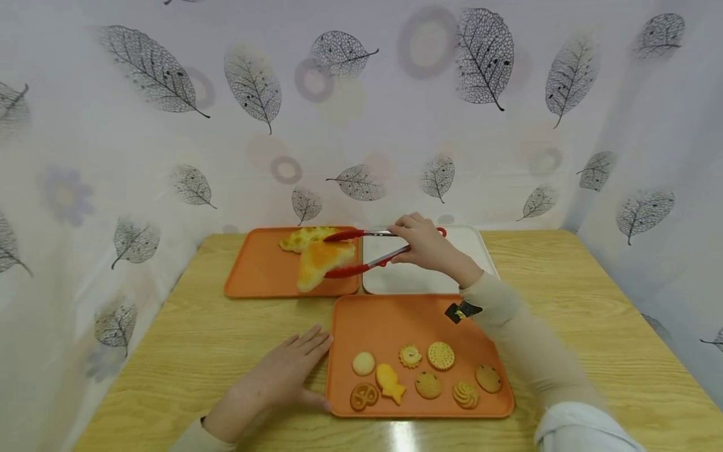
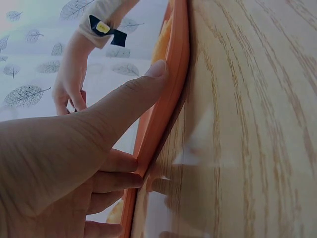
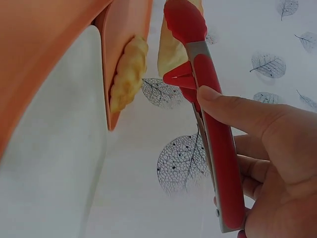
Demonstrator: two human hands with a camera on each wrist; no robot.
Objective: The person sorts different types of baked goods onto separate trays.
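My right hand (image 1: 423, 243) grips red-tipped metal tongs (image 3: 220, 148) above the trays at the back. Between the tong tips is a triangular golden pastry (image 1: 324, 260), held over the back-left orange tray (image 1: 254, 267). Behind it on that tray lies a long, lumpy bread (image 3: 130, 74), partly covered by the pastry in the head view. My left hand (image 1: 288, 370) touches the left edge of the front orange tray (image 1: 395, 320) with its fingers straight; in the left wrist view the thumb rests along the rim.
Several cookies lie on the front tray, among them a fish-shaped one (image 1: 388, 383), a pretzel-shaped one (image 1: 364, 397) and a round one with holes (image 1: 440, 356). A white tray (image 1: 418, 279) stands at the back right. A leaf-patterned cloth (image 1: 361, 125) hangs behind the wooden table (image 1: 226, 339).
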